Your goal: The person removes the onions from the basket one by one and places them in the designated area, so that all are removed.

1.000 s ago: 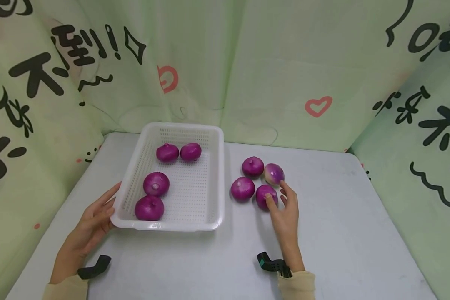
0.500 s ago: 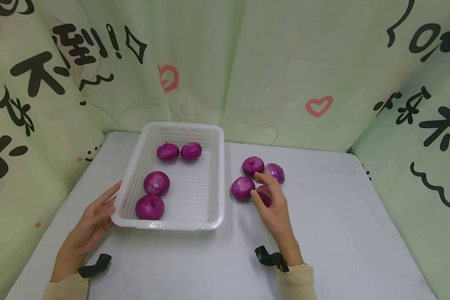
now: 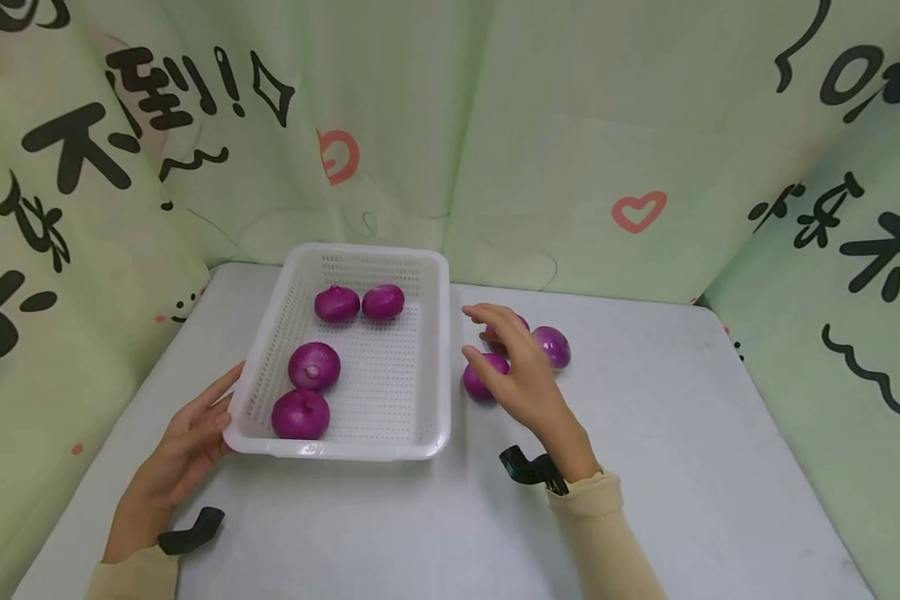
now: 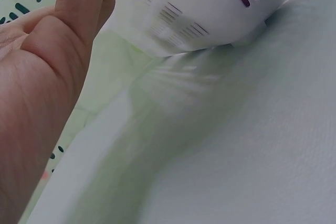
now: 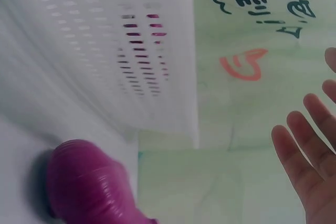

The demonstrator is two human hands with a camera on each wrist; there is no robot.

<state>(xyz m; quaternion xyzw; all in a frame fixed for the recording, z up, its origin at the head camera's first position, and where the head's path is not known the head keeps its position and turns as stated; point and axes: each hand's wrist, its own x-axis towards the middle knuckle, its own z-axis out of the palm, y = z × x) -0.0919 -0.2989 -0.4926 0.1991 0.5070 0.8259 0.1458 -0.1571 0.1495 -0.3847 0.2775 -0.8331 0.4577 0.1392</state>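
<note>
While my left hand (image 3: 187, 446) rests with straight fingers against the near left corner of the white perforated basket (image 3: 438, 350), my right hand (image 3: 521, 371) hovers released, fingers spread, over the cluster of purple onions on the grey counter (image 3: 682, 467). Nothing is grasped by either hand. Three loose onions show just right of the basket: the near one (image 3: 476, 382) beneath my thumb, the far one (image 3: 495, 336) largely hidden behind my fingers, and the right one (image 3: 553, 346) clear of the hand. A fourth cannot be made out under the palm. Four onions lie inside the basket, two at the far end (image 3: 337, 303) (image 3: 383, 302) and two near the front left (image 3: 314, 366) (image 3: 300, 413).
</note>
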